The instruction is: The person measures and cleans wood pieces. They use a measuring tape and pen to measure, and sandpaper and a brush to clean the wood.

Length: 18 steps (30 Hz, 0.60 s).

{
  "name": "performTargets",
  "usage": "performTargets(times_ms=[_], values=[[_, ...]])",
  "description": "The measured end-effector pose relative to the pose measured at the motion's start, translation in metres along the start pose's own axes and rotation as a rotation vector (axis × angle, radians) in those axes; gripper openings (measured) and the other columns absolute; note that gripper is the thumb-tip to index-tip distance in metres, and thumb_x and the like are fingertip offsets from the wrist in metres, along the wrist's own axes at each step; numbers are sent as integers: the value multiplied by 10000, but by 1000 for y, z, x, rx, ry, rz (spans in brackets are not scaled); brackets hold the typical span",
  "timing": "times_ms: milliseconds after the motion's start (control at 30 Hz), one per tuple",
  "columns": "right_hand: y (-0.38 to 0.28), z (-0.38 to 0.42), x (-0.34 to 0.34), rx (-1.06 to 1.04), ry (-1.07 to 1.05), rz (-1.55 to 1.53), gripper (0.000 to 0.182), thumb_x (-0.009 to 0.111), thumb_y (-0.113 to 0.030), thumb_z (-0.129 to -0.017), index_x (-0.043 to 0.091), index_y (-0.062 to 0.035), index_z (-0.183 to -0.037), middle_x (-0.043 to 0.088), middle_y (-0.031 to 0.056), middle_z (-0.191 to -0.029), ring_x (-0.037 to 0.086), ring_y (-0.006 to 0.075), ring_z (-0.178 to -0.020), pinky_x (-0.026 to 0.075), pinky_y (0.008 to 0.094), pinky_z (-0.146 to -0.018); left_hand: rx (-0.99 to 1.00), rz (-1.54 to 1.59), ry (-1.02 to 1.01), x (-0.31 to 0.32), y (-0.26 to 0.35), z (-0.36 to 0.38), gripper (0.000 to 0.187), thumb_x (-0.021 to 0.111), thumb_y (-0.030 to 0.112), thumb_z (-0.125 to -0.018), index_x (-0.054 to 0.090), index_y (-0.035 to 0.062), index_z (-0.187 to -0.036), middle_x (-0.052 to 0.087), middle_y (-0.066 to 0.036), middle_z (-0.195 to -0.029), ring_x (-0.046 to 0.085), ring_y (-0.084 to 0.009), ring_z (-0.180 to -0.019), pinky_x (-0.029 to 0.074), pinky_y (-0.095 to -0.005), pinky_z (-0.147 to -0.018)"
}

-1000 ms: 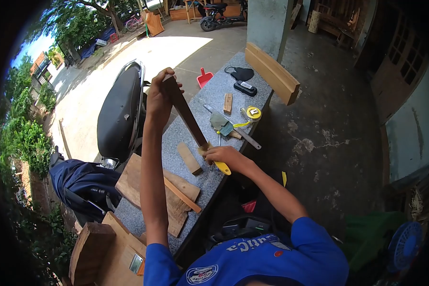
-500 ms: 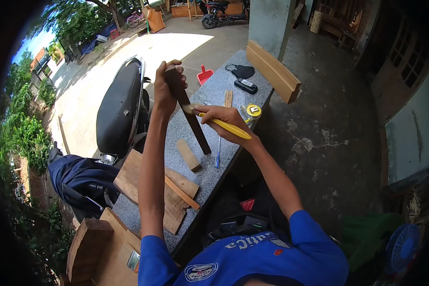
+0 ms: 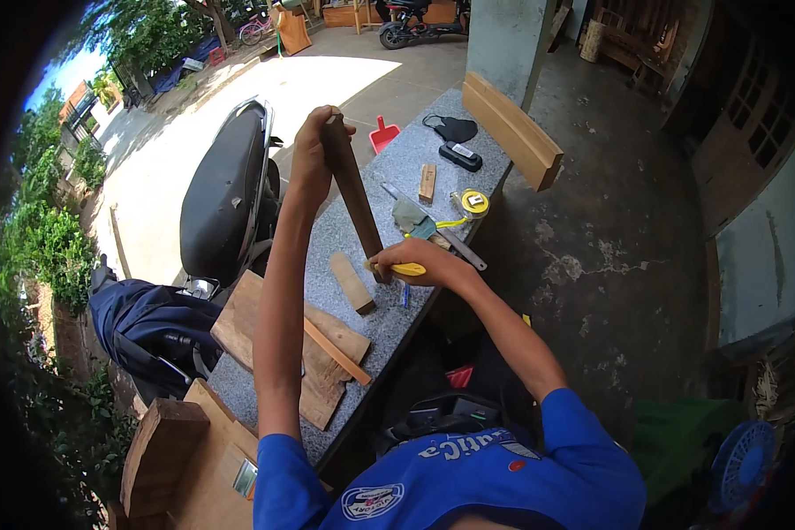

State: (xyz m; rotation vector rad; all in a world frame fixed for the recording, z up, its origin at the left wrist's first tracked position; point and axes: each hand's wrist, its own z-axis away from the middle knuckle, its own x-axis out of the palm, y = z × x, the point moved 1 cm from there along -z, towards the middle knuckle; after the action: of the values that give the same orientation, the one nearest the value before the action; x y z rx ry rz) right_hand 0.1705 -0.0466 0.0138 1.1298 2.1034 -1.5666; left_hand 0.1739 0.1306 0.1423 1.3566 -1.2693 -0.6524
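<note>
My left hand (image 3: pixel 312 159) is wrapped round the upper end of a long dark wooden strip (image 3: pixel 353 190), which slants down toward the granite tabletop (image 3: pixel 384 340). My right hand (image 3: pixel 426 263) grips a paintbrush by its yellow handle (image 3: pixel 408 268) at the strip's lower end; the bristles are mostly hidden. Just left of that end lies a small pale wood block (image 3: pixel 352 283). A blue-handled screwdriver (image 3: pixel 405 295) is partly covered below my right hand. Beyond this hand are a grey-green cloth (image 3: pixel 409 215), a flat metal tool (image 3: pixel 465 250) and a yellow tape measure (image 3: pixel 474 203).
A short marked wood piece (image 3: pixel 427 183), a black case (image 3: pixel 460 157) and a black mask (image 3: pixel 450 129) sit farther back. A long timber (image 3: pixel 512 132) overhangs the far right edge. Rough boards (image 3: pixel 336 393) lie near my left arm, beside a parked motorbike (image 3: pixel 225 190).
My right hand has moved the paintbrush down along the strip to its lower end. The strip's angle has shifted slightly, and the cloth and metal tool behind have come into view.
</note>
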Motion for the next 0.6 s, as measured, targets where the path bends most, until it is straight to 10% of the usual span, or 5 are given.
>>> performTargets(times_ms=[233, 600], values=[[-74, -54, -81, -397, 609, 287, 132, 594, 32, -693, 572, -43, -799, 591, 107, -1053, 585, 253, -952, 501, 278, -761, -22, 52, -13, 8, 5, 7, 370, 461, 428, -844, 489, 71, -938, 572, -85, -793, 530, -140, -727, 430, -265, -651], [-2, 0, -1, -27, 331, -44, 102, 552, 60, -693, 554, -18, -757, 620, 118, -959, 602, 241, -911, 479, 292, -735, 67, -28, 85, -2, 2, 3, 327, 506, 394, -842, 466, 70, -839, 548, -43, -756, 469, -67, -626, 393, -213, -566]])
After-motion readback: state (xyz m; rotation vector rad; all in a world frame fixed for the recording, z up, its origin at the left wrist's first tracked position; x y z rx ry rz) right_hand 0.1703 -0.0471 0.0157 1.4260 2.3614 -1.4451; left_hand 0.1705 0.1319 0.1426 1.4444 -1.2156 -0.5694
